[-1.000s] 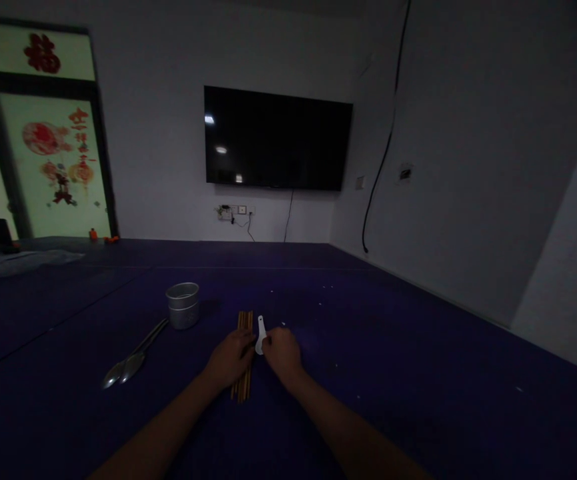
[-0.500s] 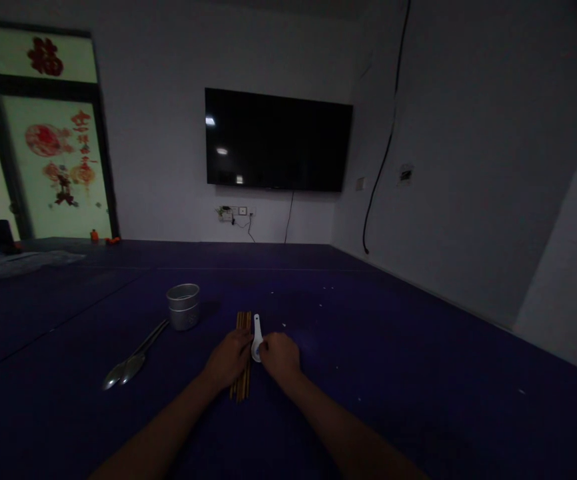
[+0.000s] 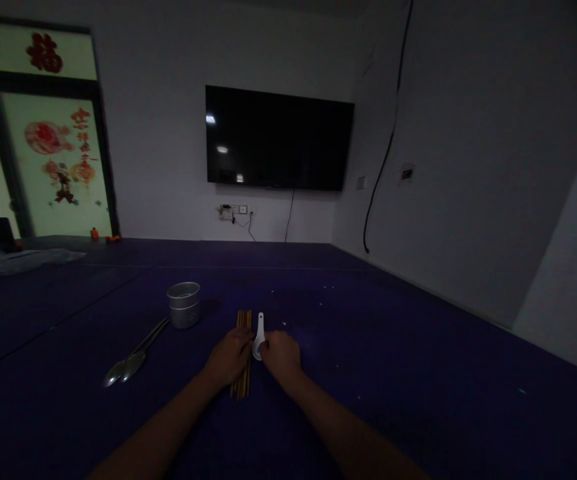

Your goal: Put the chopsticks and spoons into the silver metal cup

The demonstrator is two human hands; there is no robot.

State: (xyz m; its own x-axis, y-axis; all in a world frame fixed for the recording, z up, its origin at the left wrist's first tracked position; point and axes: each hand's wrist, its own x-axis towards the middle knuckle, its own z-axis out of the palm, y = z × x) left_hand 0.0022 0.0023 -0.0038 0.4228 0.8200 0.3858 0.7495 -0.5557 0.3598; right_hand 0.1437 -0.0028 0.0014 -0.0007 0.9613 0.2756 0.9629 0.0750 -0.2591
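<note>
A bundle of several wooden chopsticks [image 3: 241, 387] lies on the purple surface, pointing away from me. Across its middle rests my left hand [image 3: 229, 357], fingers curled over the sticks and hiding part of them. Just to the right is a white soup spoon [image 3: 260, 327], its handle pointing away. My right hand [image 3: 281, 353] is closed at the right side of the spoon's bowl, thumb and fingers on its rim. The left fingertips come very close to the bowl; I cannot tell whether they touch it.
A metal cup [image 3: 184, 307] stands to the left of the chopsticks. Two metal spoons [image 3: 131, 365] lie crossed in front of it. Small white bits dot the purple surface [image 3: 393, 360]. A television [image 3: 278, 140] hangs on the far wall, and crumpled clear plastic [image 3: 18, 260] lies far left.
The white spoon has turned slightly, its handle end swinging right, away from the chopsticks. Both hands stay almost in place.
</note>
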